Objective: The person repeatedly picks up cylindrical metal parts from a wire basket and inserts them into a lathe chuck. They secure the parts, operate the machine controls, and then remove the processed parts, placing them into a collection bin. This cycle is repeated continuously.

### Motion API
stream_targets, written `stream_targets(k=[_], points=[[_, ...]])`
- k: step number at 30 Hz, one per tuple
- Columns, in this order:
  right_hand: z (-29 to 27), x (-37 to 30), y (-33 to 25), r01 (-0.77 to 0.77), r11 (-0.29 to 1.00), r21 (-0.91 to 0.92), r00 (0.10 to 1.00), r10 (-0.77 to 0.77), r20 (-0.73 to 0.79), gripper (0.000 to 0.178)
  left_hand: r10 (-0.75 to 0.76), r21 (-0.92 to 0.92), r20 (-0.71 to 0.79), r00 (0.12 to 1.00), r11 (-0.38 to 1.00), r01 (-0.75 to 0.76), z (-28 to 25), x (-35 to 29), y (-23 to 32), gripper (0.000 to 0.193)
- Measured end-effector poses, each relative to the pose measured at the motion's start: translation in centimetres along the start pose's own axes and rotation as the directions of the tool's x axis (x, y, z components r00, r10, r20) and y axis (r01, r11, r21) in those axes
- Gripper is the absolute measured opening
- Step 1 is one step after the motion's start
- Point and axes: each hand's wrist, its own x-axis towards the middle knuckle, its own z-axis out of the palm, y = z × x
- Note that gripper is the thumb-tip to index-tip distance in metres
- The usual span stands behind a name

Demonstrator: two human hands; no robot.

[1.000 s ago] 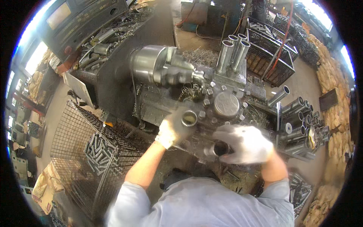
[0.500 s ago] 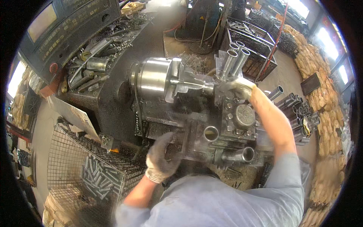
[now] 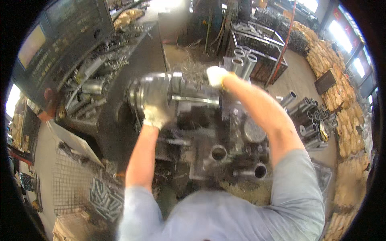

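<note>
My left hand, in a dark-palmed glove with a pale cuff, lies over the metal lathe chuck. Motion smears its fingers, so its grip cannot be made out. Extending rightward from the chuck is a slim shiny bar. My right hand, in a pale glove, is above the bar's right end, left of several upright steel tubes. Blur hides its fingers and anything in them. The tool block with its round top sits below my right forearm.
A wire basket of short metal pieces stands at lower left. Tools litter the machine's left ledge, below a control panel. More steel tubes are stacked on the right. Two short tubes rest nearer me.
My left hand has risen from near the basket to the chuck. My right hand has moved left, away from beside the tool block and tubes. The whole view has shifted slightly.
</note>
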Motion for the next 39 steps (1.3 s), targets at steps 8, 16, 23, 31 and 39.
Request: stream_targets(k=[8,16,23,31,39], points=[[2.7,0.2,3.5,0.258,0.957,0.131,0.726,-0.281,0.627,0.069,-0.064,-0.029,-0.022,0.998,0.998,0.064,0.7,0.2,0.0,0.076],[4.0,4.3,8.1,0.205,0.975,-0.089,0.932,-0.167,0.322,0.041,-0.054,0.059,0.034,0.998,0.997,0.052,0.4,0.8,0.4,0.073],[4.6,-0.1,5.5,0.199,0.979,0.032,0.768,-0.177,0.616,0.059,-0.054,0.063,-0.003,0.999,0.997,0.054,1.0,0.4,0.5,0.068],[9.4,1.6,10.1,-0.05,0.977,0.206,0.574,-0.141,0.807,0.049,-0.109,0.021,0.017,0.994,0.994,0.108,0.9,-0.2,0.3,0.075],[-3.4,-9.3,4.7,-0.038,0.803,-0.595,0.943,0.226,0.245,0.042,-0.103,-0.016,0.049,0.993,0.994,0.104,0.8,0.5,-0.7,0.071]])
